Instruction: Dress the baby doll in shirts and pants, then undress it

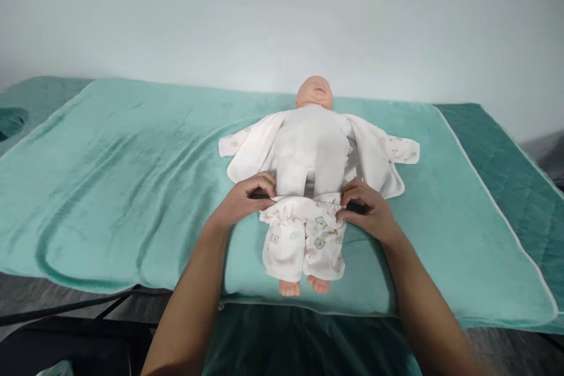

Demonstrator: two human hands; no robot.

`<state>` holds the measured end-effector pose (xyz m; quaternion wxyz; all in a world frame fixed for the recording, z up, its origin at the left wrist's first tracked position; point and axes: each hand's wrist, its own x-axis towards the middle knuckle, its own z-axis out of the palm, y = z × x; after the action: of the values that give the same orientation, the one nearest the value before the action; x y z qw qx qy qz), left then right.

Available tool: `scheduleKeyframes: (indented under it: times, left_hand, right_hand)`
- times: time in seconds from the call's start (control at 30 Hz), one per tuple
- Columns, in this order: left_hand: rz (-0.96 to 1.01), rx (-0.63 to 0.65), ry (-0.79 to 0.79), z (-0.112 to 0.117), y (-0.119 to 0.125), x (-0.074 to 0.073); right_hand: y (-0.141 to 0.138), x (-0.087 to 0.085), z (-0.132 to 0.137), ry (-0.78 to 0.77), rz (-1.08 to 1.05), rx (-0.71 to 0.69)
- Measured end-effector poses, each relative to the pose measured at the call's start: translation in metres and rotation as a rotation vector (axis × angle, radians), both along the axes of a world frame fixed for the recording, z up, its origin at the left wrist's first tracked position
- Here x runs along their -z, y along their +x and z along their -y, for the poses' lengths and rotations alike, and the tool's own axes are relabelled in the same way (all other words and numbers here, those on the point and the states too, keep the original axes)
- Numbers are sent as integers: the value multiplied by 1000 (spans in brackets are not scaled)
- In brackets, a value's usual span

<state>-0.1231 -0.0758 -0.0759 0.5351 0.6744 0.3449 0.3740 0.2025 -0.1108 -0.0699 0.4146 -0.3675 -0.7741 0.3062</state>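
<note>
A baby doll (314, 94) lies on its back, head toward the wall and feet toward me. Its white jacket (259, 150) is spread open on both sides, leaving the white cloth torso (315, 135) uncovered. White printed pants (304, 235) cover the legs, and the toes stick out below the cuffs. My left hand (249, 197) pinches the waistband at its left side. On the opposite side, my right hand (363, 208) grips the waistband between thumb and fingers. The waistband sits around the upper legs, below the torso.
A teal blanket (132, 188) with wrinkles on its left part covers the bed. Darker green quilted bedding (497, 158) shows at the right. A pale wall (282, 17) stands behind. A black object (74, 346) is at the lower left, below the bed edge.
</note>
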Motion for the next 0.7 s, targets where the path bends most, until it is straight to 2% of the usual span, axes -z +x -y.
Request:
scheduleKeyframes:
  times: [0.17,0.33,0.47,0.7]
  left_hand:
    - [41,51,44,-5,-3,4]
    - [117,-60,-9,-4,-1,8]
    - [163,-142,-145,-1,0,10]
    - [67,-198,-150,0,7,7]
  right_hand:
    - [5,0,-3,-62,47,-66]
    - [9,-2,-5,-122,70,-147]
    - [10,-1,-5,-169,49,-120]
    - [10,-2,-8,-123,140,-160]
